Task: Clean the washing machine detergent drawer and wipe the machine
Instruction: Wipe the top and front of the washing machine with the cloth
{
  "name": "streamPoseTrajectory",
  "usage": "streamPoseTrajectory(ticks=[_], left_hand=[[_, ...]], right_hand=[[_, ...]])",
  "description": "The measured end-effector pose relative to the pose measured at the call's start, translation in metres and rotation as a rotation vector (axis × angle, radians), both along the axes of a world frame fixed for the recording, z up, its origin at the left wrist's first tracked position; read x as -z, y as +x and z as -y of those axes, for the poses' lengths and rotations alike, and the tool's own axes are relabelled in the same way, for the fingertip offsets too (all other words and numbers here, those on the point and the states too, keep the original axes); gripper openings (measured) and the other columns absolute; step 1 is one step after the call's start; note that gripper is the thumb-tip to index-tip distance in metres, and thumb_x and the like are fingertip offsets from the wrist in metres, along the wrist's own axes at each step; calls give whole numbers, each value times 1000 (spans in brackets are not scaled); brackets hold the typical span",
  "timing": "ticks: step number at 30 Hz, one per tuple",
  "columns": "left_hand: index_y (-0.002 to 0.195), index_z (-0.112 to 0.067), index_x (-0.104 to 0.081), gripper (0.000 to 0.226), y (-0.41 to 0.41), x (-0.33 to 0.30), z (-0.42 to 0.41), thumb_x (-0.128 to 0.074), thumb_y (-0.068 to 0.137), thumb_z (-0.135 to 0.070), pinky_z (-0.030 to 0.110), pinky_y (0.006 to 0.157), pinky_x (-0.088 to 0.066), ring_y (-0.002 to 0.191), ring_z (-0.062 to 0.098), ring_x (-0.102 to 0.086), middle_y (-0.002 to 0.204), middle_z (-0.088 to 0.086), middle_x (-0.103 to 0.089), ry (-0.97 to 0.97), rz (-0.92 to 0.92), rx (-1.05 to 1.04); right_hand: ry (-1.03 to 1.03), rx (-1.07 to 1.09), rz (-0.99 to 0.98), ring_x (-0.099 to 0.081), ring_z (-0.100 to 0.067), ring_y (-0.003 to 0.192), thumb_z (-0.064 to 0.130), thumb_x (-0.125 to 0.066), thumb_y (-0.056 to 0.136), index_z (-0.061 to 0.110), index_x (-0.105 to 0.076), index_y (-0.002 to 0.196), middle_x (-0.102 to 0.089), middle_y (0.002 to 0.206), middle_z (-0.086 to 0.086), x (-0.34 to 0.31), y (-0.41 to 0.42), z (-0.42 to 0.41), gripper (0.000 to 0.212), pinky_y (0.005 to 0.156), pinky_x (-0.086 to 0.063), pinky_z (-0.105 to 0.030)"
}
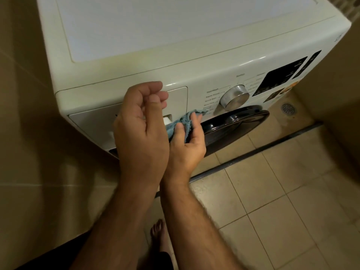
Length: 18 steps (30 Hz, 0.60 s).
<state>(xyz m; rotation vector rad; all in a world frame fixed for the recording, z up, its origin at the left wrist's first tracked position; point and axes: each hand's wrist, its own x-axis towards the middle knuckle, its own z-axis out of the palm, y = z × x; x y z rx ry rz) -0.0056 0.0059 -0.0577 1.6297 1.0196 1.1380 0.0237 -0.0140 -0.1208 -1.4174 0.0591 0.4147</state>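
Observation:
A cream front-loading washing machine (136,36) fills the upper view. Its detergent drawer (91,121) sits at the left of the front panel, and my hands hide the drawer's handle area. In front of the drawer's middle my left hand (140,129) hovers with fingers loosely curled, holding nothing I can see. Just to its right, my right hand (187,149) grips a crumpled blue cloth (186,118) against the panel near the drawer's right end. I cannot tell whether the drawer is pulled out.
A silver dial (234,98) and a black display panel (280,78) lie to the right of the hands. The dark round door (233,127) bulges out below them. A tiled wall (23,114) stands close on the left. Beige floor tiles, a floor drain (288,108) and my bare foot (157,232) are below.

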Motion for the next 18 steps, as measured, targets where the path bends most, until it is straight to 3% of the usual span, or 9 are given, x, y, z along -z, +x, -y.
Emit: streamPoseTrajectory(ticks=[3,5,9,13,16,18], left_hand=[[111,-18,-58,19,-11,1,-2,-42,101,-14,38,80,-57,94,10,-67,99,-5,-67,-14,7,-30],[111,-17,-58,18,-17,0,-2,-43,101,-14,35,80,-57,94,9,-67,99,-6,-67,-14,2,-44],[110,-17,-59,18,-22,-7,-4,-44,100,-14,26,83,-56,96,8,-66,100,-6,-66,11,-13,-62],[107,-23,-61,17,-23,-12,-6,-47,99,-20,20,80,-54,92,1,-65,96,-16,-65,-9,-78,-69],[108,-26,-62,20,-29,-9,-2,-45,97,-26,27,85,-54,96,0,-62,99,-16,-65,-47,-147,-77],[106,-27,-63,21,-35,-7,3,-46,95,-29,33,90,-53,99,2,-63,101,-15,-67,-81,-167,-87]], right_hand=[[74,-91,-9,-53,15,113,-4,-64,89,19,-65,118,-49,146,3,-11,-15,5,37,83,-46,-4],[50,-121,179,-54,0,124,-4,-69,86,21,-68,110,-55,140,-3,-26,-19,10,35,88,-49,-9],[19,-79,528,-57,-17,122,2,-73,82,7,-74,106,-62,128,-5,-48,-3,1,25,93,-55,-27],[-90,-126,700,-56,-27,115,11,-69,81,22,-75,100,-56,121,-3,-43,1,-4,22,86,-56,-43],[-196,-425,573,-60,-28,104,21,-56,83,37,-64,100,-60,113,-4,-6,-24,13,25,84,-54,-49],[-285,-555,491,-61,-25,97,13,-59,85,23,-72,97,-63,104,-4,16,-35,27,20,83,-54,-48]])
